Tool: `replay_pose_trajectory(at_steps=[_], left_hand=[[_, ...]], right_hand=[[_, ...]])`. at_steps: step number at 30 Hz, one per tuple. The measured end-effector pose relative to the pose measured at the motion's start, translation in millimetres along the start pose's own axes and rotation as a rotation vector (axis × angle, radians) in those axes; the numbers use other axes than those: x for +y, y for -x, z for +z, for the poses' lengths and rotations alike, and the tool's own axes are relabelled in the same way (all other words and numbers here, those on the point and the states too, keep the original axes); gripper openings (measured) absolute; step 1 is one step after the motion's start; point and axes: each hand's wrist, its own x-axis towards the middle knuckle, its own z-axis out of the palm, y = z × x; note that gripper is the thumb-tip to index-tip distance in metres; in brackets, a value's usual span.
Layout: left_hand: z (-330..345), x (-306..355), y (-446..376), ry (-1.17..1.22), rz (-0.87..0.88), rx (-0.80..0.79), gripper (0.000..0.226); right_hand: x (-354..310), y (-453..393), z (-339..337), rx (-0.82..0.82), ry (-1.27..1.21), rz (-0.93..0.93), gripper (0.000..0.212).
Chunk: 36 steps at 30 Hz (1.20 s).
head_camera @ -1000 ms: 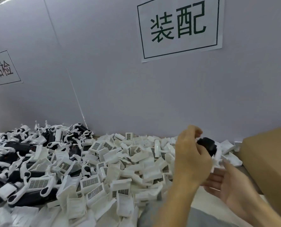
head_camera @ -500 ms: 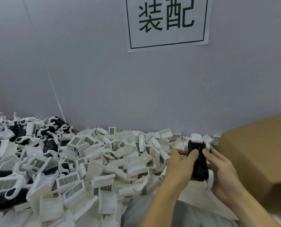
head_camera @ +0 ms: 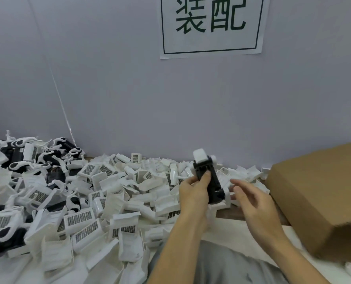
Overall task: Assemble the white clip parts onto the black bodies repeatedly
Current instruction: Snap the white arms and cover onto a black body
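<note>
the left hand [head_camera: 195,193] grips a black body [head_camera: 208,181], fingers curled round its lower half and the thumb pressed on its front face. the body stands nearly upright, tilted a little, rising out of the top of the grip. a white clip part [head_camera: 200,155] sits on the body's upper end, above the thumb and clear of the fingers. the right hand [head_camera: 250,198] is just to the right of the body, fingers loosely spread and holding nothing; whether its fingertips touch the body cannot be told. to the left of the grip and below it lies a heap of loose white clip parts [head_camera: 101,201]. beyond that heap, far left, lie assembled black-and-white pieces [head_camera: 27,158]. a cardboard box [head_camera: 322,197] stands to the right of the right hand.
</note>
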Motion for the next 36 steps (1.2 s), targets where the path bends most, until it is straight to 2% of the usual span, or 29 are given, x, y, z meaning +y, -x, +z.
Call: replay_pose_trajectory(at_steps=[3,7,9,13,15,18,20,21,24,31,36], left_hand=[[1,-1,2,0.062,0.024,-0.009,0.022],[6,-4,7,0.15,-0.02,-0.091,0.021],[8,-3,8,0.208,-0.075,-0.136,0.023],[10,-7,9,0.206,-0.082,-0.163,0.023],[9,-9,9,0.194,-0.044,-0.173,0.021],[7,-9,8,0.221,-0.007,-0.171,0.017],[8,-11,8,0.213,0.005,-0.166,0.014],[8,-12,9,0.206,0.006,-0.17,0.012],[10,-14,9,0.178,0.018,-0.192,0.012],[13,-16,10,0.132,0.062,-0.228,0.022],[12,-17,11,0.066,0.121,-0.203,0.016]], right_hand=[[1,4,5,-0.089,0.134,-0.098,0.027],[-3,7,10,-0.098,0.241,-0.143,0.053],[-5,7,10,-0.106,0.236,-0.128,0.059],[2,3,9,-0.135,0.299,-0.011,0.101],[3,3,8,-0.119,0.357,0.021,0.104],[0,6,9,-0.088,0.395,0.0,0.095],[0,6,10,-0.074,0.369,-0.004,0.076],[1,5,10,-0.066,0.336,-0.004,0.059],[2,4,9,-0.028,0.239,-0.006,0.042],[0,3,3,0.05,0.276,-0.085,0.035],[3,3,5,-0.043,0.216,-0.046,0.025]])
